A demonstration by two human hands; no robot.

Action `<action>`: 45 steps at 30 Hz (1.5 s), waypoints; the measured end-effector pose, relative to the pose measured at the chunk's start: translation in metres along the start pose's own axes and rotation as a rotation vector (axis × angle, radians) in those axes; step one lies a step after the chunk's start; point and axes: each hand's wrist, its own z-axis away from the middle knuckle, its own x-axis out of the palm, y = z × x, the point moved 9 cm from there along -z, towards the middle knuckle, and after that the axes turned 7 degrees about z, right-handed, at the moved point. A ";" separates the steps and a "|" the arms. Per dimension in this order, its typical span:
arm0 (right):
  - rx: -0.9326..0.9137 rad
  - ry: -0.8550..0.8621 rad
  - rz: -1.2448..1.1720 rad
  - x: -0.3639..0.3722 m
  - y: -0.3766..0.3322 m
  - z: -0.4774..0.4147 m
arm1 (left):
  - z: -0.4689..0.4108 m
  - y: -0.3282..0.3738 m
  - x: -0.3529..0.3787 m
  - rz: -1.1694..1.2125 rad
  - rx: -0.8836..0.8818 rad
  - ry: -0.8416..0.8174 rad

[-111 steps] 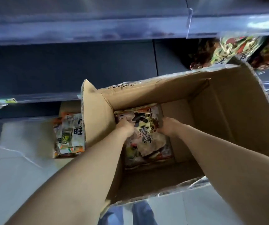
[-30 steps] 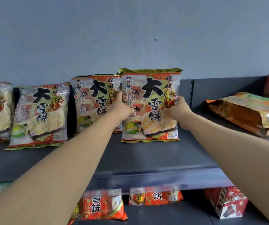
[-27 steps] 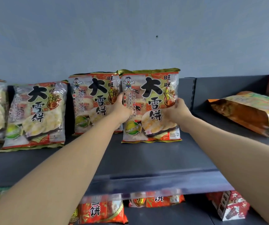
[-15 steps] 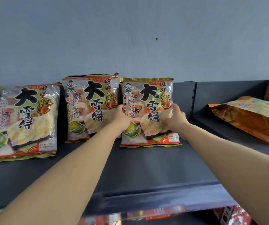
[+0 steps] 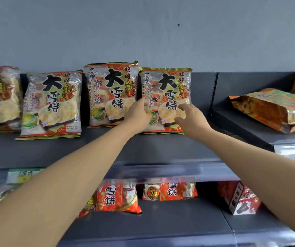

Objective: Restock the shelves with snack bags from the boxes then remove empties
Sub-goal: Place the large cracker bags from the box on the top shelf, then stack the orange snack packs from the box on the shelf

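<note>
A snack bag with big black characters stands upright at the back of the dark top shelf, leaning on the wall. It is the rightmost of a row of matching bags. My left hand is at the bag's lower left edge with its fingers loosely curved, not clamped on it. My right hand hovers just in front of the bag's lower right part with its fingers spread and holds nothing. No box is in view.
More matching bags stand to the left. An orange bag lies flat on the neighbouring shelf section past the upright divider. Below are red snack bags and a red box.
The bag came out of the cardboard box and up to the top shelf, was pushed back beside the row, and both hands have now let go of it and drawn slightly back.
</note>
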 end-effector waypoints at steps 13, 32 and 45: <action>-0.433 -0.107 0.020 -0.025 -0.028 0.228 | 0.260 0.041 -0.012 -0.161 0.154 -0.197; -0.512 -0.844 0.185 0.206 -0.084 0.406 | 0.447 -0.183 0.000 -0.294 -0.350 -0.538; 0.105 -0.952 0.257 0.394 -0.074 0.417 | 0.429 -0.378 0.022 -0.186 -0.279 -0.893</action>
